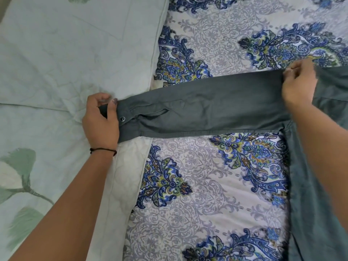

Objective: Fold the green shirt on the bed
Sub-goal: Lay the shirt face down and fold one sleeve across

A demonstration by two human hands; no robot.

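Note:
The green shirt (207,108) lies on the bed with one long sleeve stretched flat to the left; its body runs down the right edge of the view. My left hand (100,120) grips the cuff end of the sleeve, beside a dark snap button. My right hand (297,85) pinches the upper edge of the sleeve near the shoulder seam. My right forearm covers part of the shirt's body.
A blue-and-grey paisley bedsheet (197,185) lies under the shirt. A pale green quilt (56,63) with a leaf print fills the left side, and its white edge overlaps the sheet beneath the cuff.

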